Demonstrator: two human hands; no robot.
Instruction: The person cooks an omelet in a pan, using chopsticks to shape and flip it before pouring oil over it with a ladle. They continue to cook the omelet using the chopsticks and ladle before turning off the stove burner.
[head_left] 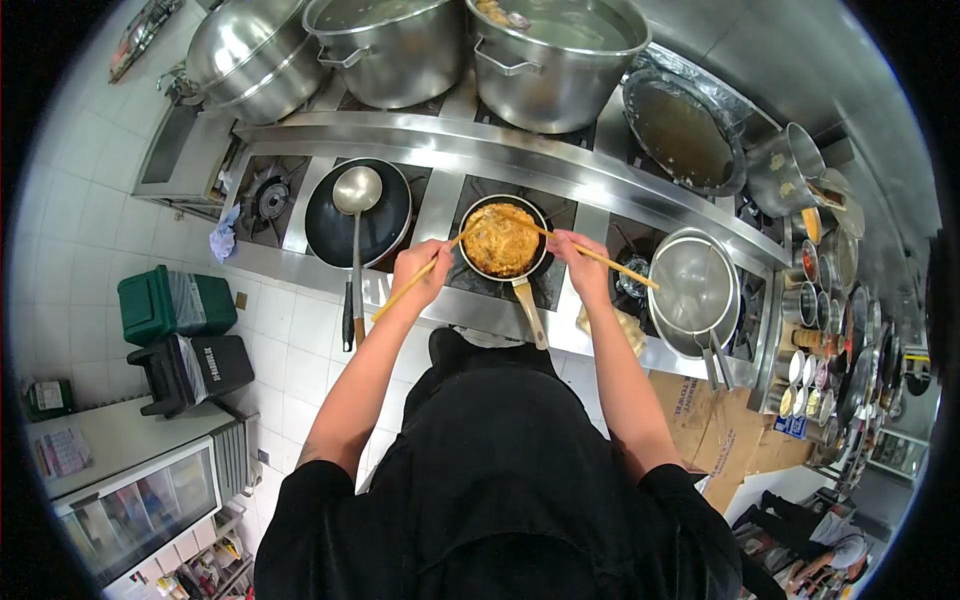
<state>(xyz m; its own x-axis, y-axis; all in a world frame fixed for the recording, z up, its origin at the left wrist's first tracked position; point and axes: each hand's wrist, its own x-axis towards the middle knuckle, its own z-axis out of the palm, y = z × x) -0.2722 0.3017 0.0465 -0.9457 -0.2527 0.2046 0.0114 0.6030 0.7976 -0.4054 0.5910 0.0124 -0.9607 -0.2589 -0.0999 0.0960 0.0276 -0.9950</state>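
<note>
An orange-brown omelette-like food (pixel 497 242) fills a small frying pan (pixel 540 212) on the burner in front of me; the pan's pale handle (pixel 530 312) points toward my body. My left hand (pixel 428 268) is closed around one long chopstick (pixel 402 291), whose tip reaches the food's left edge. In my right hand (pixel 580 262) is a second chopstick (pixel 622 267), slanting from the food's upper right out to the right. Neither hand touches the pan handle.
To the left, a ladle (pixel 357 190) rests in a large black pan (pixel 330 225). At right sits a strainer (pixel 690 285) over a bowl. Big steel pots (pixel 560 90) stand along the back shelf, beside a dark oil pan (pixel 680 135). Another person (pixel 825 535) is at lower right.
</note>
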